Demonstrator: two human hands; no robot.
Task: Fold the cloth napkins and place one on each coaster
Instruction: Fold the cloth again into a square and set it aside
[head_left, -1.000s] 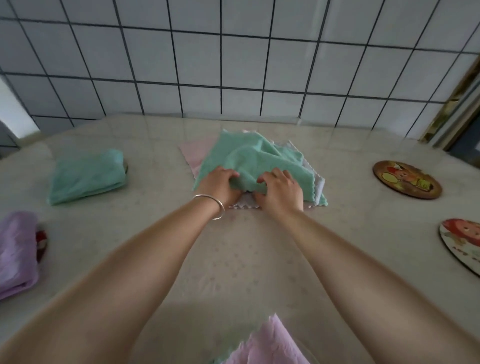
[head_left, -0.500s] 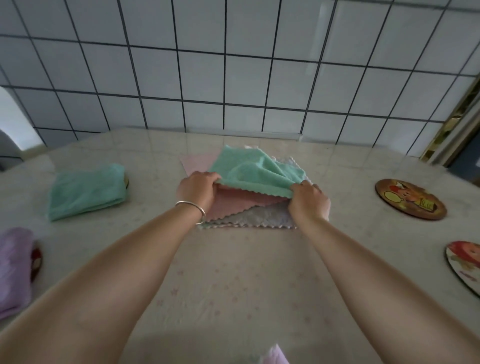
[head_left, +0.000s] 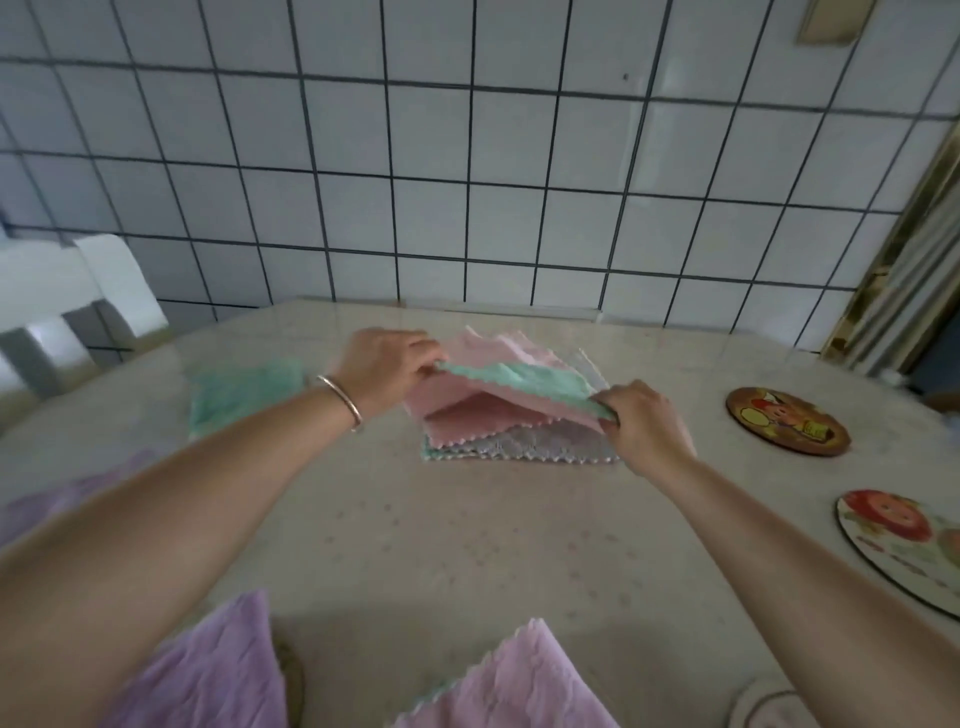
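Pinching the green napkin (head_left: 524, 382) edge, left hand (head_left: 384, 366) and right hand (head_left: 641, 423) lift it.

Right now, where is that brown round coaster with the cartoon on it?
In the head view the brown coaster lies bare on the table's right side, just beyond the right hand and farther back than the white-rimmed coaster.

Bare table (head_left: 467, 540) between forearms — coasters (head_left: 787, 422) right
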